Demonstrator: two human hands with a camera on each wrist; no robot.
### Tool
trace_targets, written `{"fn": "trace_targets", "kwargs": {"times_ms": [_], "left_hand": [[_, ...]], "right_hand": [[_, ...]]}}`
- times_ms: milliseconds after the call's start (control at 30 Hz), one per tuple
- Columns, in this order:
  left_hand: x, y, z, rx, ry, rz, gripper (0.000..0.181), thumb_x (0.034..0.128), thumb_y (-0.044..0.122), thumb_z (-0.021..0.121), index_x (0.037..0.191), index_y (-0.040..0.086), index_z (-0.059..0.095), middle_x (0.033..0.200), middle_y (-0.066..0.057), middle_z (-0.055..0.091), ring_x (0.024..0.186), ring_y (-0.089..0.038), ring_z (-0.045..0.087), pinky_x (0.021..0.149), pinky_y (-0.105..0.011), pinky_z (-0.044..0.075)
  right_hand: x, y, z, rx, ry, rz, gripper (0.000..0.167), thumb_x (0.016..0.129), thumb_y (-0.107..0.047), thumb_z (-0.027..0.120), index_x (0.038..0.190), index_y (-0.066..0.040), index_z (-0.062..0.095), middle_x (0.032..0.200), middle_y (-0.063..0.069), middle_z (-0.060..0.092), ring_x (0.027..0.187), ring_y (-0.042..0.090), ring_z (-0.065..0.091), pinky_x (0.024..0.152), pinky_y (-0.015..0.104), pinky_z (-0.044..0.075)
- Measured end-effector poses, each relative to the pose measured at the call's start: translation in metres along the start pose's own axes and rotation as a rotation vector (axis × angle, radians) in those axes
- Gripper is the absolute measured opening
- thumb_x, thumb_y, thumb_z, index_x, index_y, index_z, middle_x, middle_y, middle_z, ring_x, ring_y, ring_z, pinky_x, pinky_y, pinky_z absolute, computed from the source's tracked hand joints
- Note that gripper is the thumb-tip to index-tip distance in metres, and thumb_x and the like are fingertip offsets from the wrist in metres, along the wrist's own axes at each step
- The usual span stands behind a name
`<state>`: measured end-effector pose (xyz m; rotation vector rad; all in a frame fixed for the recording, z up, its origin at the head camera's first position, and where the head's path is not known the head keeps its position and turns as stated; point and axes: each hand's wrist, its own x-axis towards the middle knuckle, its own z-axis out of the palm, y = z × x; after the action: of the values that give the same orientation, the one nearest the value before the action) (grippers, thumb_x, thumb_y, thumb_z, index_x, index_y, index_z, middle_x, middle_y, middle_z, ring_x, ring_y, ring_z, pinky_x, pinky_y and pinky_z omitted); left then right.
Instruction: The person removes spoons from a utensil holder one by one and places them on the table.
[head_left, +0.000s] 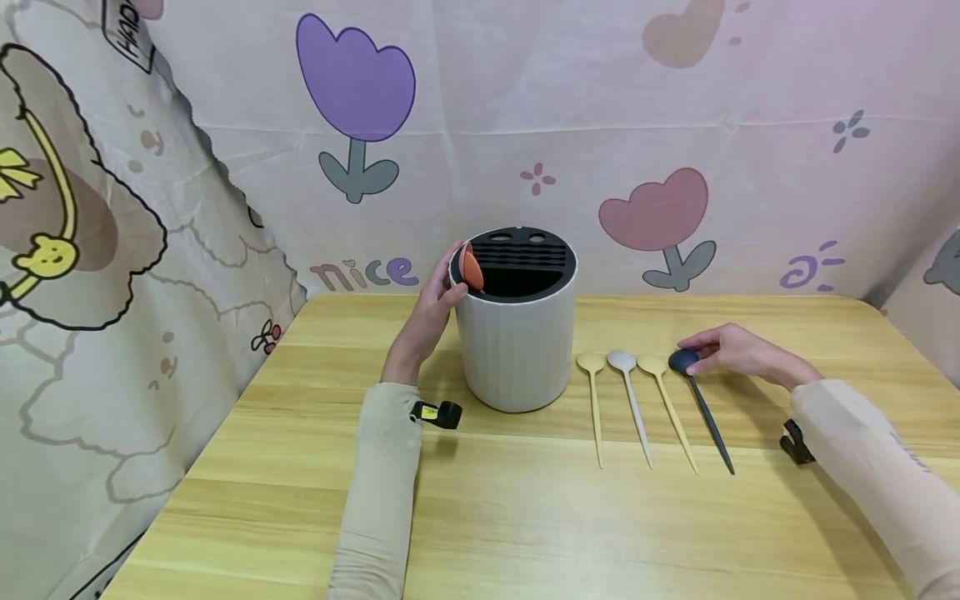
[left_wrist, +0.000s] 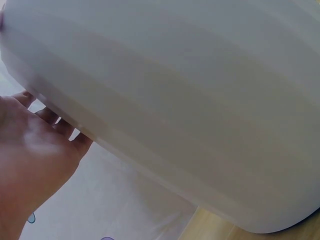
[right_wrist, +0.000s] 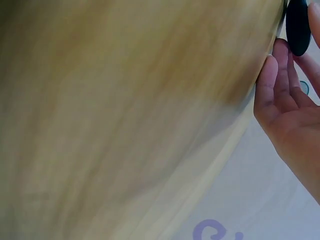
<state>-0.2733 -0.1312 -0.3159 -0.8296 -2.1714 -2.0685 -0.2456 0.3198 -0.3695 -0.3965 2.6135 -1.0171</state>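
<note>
A round white ribbed container (head_left: 517, 354) with a black slotted top (head_left: 517, 250) stands upright on the table. My left hand (head_left: 431, 312) holds its upper left side near the rim; the left wrist view shows the fingers (left_wrist: 62, 127) against the ribbed wall (left_wrist: 165, 110). An orange spoon (head_left: 472, 268) sticks up at the left of the top opening, its lower part hidden. To the right, my right hand (head_left: 735, 350) pinches the bowl of a dark blue spoon (head_left: 705, 408), whose handle points toward the front. The dark bowl (right_wrist: 298, 27) also shows beside the fingers in the right wrist view.
Left of the dark spoon lie a pale yellow spoon (head_left: 595, 408), a light grey spoon (head_left: 633, 408) and another yellow spoon (head_left: 671, 408), side by side with bowls at the back. A printed cloth (head_left: 487, 100) hangs behind the wooden table (head_left: 525, 517).
</note>
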Motion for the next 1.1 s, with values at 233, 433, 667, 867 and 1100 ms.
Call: {"fn": "trace_targets", "kwargs": {"times_ms": [233, 433, 667, 867, 1100], "left_hand": [[-0.001, 0.000, 0.001, -0.005, -0.001, -0.006, 0.116, 0.0702, 0.079, 0.062, 0.156, 0.016, 0.015, 0.158, -0.007, 0.020, 0.142, -0.021, 0.022, 0.115, -0.047, 0.016], [-0.001, -0.001, 0.000, 0.002, 0.005, -0.007, 0.117, 0.0691, 0.080, 0.062, 0.156, 0.017, 0.015, 0.158, -0.006, 0.020, 0.142, -0.020, 0.022, 0.114, -0.046, 0.018], [-0.001, 0.000, -0.001, 0.010, 0.007, -0.011, 0.117, 0.0694, 0.080, 0.062, 0.156, 0.017, 0.015, 0.158, -0.006, 0.020, 0.142, -0.020, 0.022, 0.114, -0.047, 0.017], [0.000, 0.000, 0.000, -0.009, -0.002, 0.001, 0.116, 0.0712, 0.077, 0.062, 0.156, 0.015, 0.015, 0.158, -0.007, 0.020, 0.143, -0.020, 0.021, 0.115, -0.044, 0.017], [0.001, 0.000, 0.001, 0.003, 0.005, -0.011, 0.115, 0.0713, 0.078, 0.061, 0.156, 0.017, 0.015, 0.158, -0.006, 0.019, 0.143, -0.021, 0.021, 0.115, -0.047, 0.016]], "right_hand": [[0.000, 0.001, 0.002, 0.028, -0.025, -0.001, 0.065, 0.085, -0.017, 0.075, 0.133, 0.015, 0.046, 0.123, 0.028, 0.057, 0.109, 0.035, 0.057, 0.083, 0.022, 0.048], [0.000, 0.005, -0.004, 0.074, -0.058, -0.028, 0.063, 0.088, -0.015, 0.071, 0.136, 0.015, 0.043, 0.128, 0.030, 0.053, 0.113, 0.034, 0.056, 0.085, 0.018, 0.047], [-0.002, 0.001, -0.009, 0.098, -0.087, -0.005, 0.058, 0.097, -0.020, 0.058, 0.140, 0.013, 0.038, 0.133, 0.030, 0.049, 0.120, 0.037, 0.051, 0.089, 0.028, 0.049], [0.002, -0.014, -0.004, 0.016, 0.155, 0.008, 0.053, 0.101, -0.027, 0.052, 0.137, 0.011, 0.044, 0.132, 0.031, 0.051, 0.115, 0.041, 0.053, 0.091, 0.046, 0.048], [0.002, -0.054, -0.007, 0.053, 0.300, -0.070, 0.058, 0.101, -0.018, 0.051, 0.147, 0.009, 0.027, 0.129, 0.032, 0.051, 0.100, 0.013, 0.059, 0.080, 0.024, 0.052]]}}
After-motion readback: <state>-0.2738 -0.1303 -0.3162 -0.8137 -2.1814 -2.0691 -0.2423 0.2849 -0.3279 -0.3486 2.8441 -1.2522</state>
